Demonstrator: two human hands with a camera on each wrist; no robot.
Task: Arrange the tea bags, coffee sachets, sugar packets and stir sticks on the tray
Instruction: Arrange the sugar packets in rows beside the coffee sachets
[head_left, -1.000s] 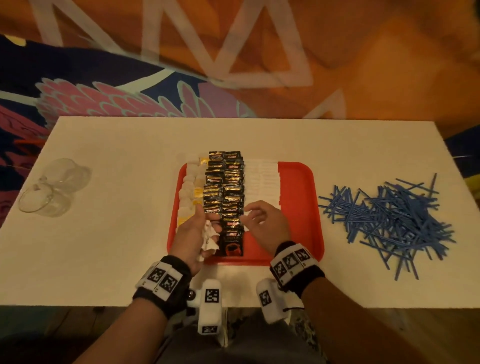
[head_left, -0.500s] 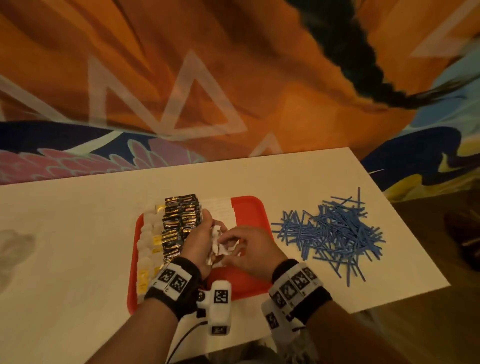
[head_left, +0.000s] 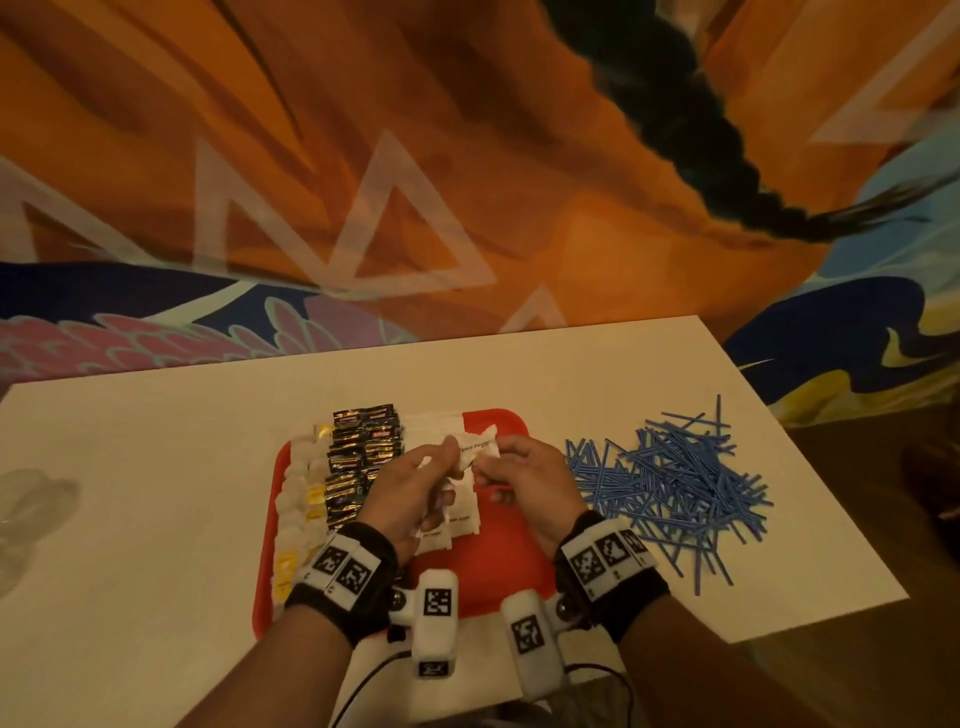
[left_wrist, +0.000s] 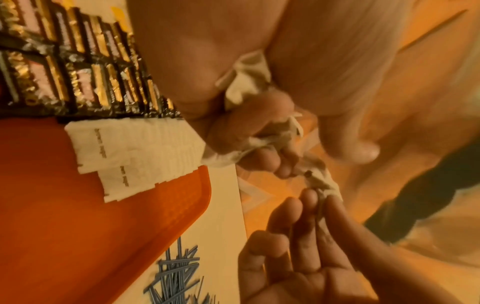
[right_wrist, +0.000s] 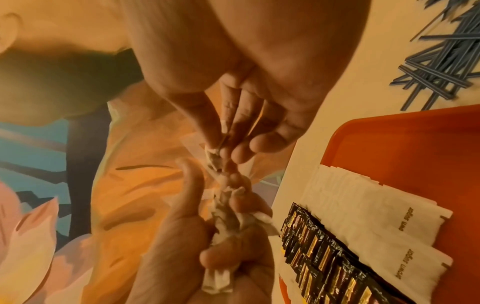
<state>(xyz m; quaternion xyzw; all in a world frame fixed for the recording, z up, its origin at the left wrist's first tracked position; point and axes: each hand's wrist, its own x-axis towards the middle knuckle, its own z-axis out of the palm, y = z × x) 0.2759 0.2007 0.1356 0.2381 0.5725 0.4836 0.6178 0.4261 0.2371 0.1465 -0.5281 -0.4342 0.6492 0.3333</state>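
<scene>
Above the red plastic tray (head_left: 511, 569) I see my left hand (head_left: 410, 491) curled round a bunch of crumpled white paper sugar packets (right_wrist: 226, 220), while my right hand (head_left: 532, 480) pinches one white packet (head_left: 478, 448) between thumb and fingertips, the other fingers loosely bent. On the tray, from left to right, lie a column of pale tea bags with yellow tags (head_left: 301, 499), two columns of black-and-gold foil coffee sachets (head_left: 363, 449), and a row of overlapping flat white packets printed "brown sugar" (right_wrist: 374, 218). Right of the tray, apart from it, a loose heap of thin blue stir sticks (head_left: 670, 483) lies on the white tabletop (head_left: 145, 493). Behind the table hangs an orange, blue and pink patterned backdrop (head_left: 467, 156).
</scene>
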